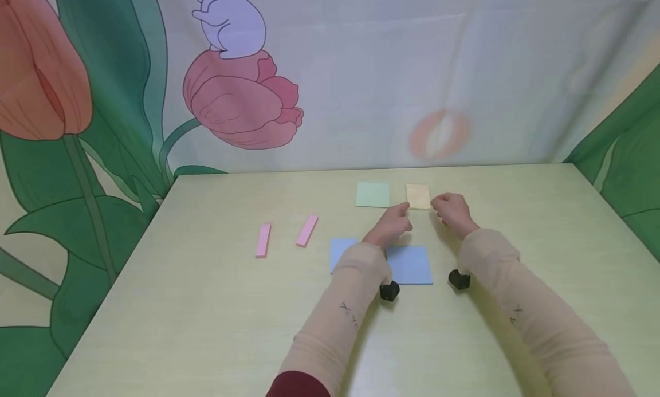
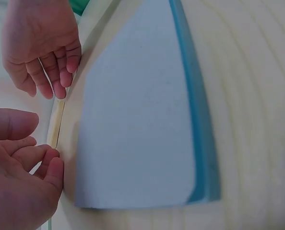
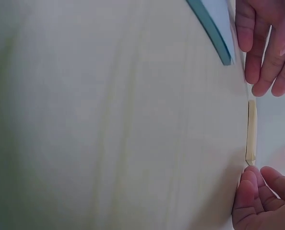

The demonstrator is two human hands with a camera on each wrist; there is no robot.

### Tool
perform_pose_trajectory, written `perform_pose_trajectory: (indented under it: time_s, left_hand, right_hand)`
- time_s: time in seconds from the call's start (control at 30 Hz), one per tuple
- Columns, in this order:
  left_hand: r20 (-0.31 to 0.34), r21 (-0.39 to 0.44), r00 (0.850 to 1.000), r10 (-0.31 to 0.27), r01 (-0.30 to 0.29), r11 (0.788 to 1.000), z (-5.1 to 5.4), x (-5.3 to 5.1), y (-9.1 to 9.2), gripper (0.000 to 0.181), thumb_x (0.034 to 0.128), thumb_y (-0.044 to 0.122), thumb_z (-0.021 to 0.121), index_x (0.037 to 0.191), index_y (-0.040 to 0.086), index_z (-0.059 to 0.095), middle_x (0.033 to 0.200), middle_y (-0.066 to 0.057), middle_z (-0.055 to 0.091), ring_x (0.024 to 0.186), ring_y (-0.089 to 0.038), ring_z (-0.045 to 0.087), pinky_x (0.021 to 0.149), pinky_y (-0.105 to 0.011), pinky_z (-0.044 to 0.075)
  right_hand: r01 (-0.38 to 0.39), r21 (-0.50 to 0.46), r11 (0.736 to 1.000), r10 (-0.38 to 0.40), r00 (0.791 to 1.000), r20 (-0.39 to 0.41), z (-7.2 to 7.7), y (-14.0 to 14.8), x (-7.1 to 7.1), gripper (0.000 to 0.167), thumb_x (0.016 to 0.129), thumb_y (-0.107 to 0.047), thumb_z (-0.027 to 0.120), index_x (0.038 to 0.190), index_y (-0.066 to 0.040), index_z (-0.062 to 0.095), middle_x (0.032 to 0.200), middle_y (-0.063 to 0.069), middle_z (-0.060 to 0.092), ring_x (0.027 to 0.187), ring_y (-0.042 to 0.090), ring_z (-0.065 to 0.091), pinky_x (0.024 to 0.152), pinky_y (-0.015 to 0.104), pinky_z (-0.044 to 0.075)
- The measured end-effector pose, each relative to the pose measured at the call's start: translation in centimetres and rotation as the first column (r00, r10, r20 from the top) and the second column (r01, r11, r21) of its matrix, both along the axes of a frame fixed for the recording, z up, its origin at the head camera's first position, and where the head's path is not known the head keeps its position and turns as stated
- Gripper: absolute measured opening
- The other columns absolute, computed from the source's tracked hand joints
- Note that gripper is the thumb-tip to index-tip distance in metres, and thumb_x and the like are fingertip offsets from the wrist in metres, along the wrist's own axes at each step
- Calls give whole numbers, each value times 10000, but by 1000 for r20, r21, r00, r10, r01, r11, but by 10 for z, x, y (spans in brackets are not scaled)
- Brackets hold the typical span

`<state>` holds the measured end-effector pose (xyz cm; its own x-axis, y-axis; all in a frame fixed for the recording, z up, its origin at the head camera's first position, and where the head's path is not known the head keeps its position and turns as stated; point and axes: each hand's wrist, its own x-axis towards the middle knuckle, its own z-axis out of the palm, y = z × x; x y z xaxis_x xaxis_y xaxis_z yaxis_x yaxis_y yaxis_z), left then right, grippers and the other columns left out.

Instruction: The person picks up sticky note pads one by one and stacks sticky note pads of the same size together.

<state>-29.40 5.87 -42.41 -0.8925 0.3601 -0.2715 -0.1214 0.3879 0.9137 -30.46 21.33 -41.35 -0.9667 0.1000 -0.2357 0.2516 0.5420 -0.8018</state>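
Note:
A small pale-yellow sticky-note pad (image 1: 419, 196) lies flat near the back of the table, between both hands. My left hand (image 1: 391, 224) is at its left side, with fingertips at the near left corner. At its right edge are the fingertips of my right hand (image 1: 454, 212). In the right wrist view, the yellow pad (image 3: 251, 130) shows edge-on, and neither thumb closes against the fingers. Left of the yellow pad lies a pale-green pad (image 1: 373, 195). A large blue pad (image 1: 412, 265) sits nearer, below the left hand, and looms close in the left wrist view (image 2: 137, 115).
Another blue pad (image 1: 342, 251) is partly hidden by the left sleeve. Two narrow pink pads (image 1: 263, 240) lie apart at the left of the light wooden table (image 1: 196, 305). Behind the table's back edge hangs a printed curtain (image 1: 361, 99). Black wrist cameras (image 1: 389, 291) hang under the sleeves.

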Motion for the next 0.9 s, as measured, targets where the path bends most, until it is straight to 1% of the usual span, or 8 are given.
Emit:
perform_pose_trajectory:
  time_s: [0.17, 0.33, 0.57, 0.63, 0.7, 0.8, 0.83, 0.9]
  left_hand:
    - [-12, -28, 1000, -5, 5, 1000, 2, -3, 2, 610, 818, 25, 424, 1395, 107, 243, 1448, -50, 260, 1328, -217, 244, 1066, -358, 226]
    - [-30, -55, 1000, -8, 7, 998, 4, -5, 2, 598, 821, 31, 432, 1389, 95, 258, 1426, -78, 302, 1311, -226, 280, 1055, -358, 250]
    - [-55, -73, 998, -24, 20, 997, 5, -7, 2, 590, 825, 43, 442, 1386, 86, 266, 1417, -81, 318, 1312, -213, 278, 1057, -354, 248]
    - [-63, -77, 998, -25, 20, 997, 5, -7, 1, 582, 825, 43, 445, 1381, 78, 277, 1417, -80, 319, 1312, -209, 278, 1057, -352, 248]
    - [-65, -71, 998, -25, 21, 997, 5, -7, 1, 566, 828, 43, 445, 1373, 68, 294, 1418, -79, 318, 1307, -210, 288, 1053, -355, 256]
    - [-72, -70, 997, -26, 21, 997, 5, -7, -1, 512, 831, 42, 451, 1334, 45, 358, 1409, -80, 335, 1275, -211, 335, 1031, -363, 292]
    - [-72, -66, 997, -30, 26, 997, 5, -6, -1, 460, 832, 41, 450, 1289, 17, 401, 1363, -93, 396, 1222, -215, 389, 999, -353, 326]
    - [-78, -66, 996, -33, 28, 997, 5, -6, -3, 391, 837, 44, 451, 1223, -14, 443, 1297, -109, 452, 1145, -228, 434, 944, -350, 363]
  right_hand:
    - [-7, -3, 1000, 7, 1000, 3, -1, -1, -2, 426, 881, -218, 374, 1201, 46, 470, 1132, 171, 498, 857, 180, 451, 618, 193, 395]
    - [-6, -8, 1000, 7, 1000, 13, 2, -1, -4, 423, 880, -210, 376, 1200, 49, 473, 1133, 166, 502, 869, 180, 459, 626, 184, 396]
    - [17, -58, 998, -13, 997, 70, 3, 1, -11, 429, 867, -191, 399, 1222, 41, 466, 1108, 138, 490, 825, 167, 464, 604, 196, 404]
    - [21, -65, 998, -16, 997, 77, 3, 1, -12, 425, 864, -186, 407, 1214, 45, 474, 1053, 118, 498, 781, 150, 465, 593, 196, 402]
    - [24, -65, 998, -19, 997, 69, 2, 2, -13, 403, 857, -177, 423, 1178, 54, 503, 934, 83, 524, 711, 124, 468, 577, 191, 401]
    - [20, -72, 997, -16, 998, 55, 1, 5, -14, 337, 843, -155, 437, 1060, 78, 547, 722, 18, 517, 608, 98, 456, 549, 197, 399]
    - [18, -72, 997, -15, 999, 51, 1, 5, -13, 314, 837, -150, 440, 1015, 82, 555, 668, 1, 508, 584, 92, 454, 543, 200, 400]
    - [13, -75, 997, -9, 999, 48, 0, 7, -14, 280, 823, -139, 441, 942, 89, 553, 606, -19, 496, 558, 90, 457, 540, 208, 407]
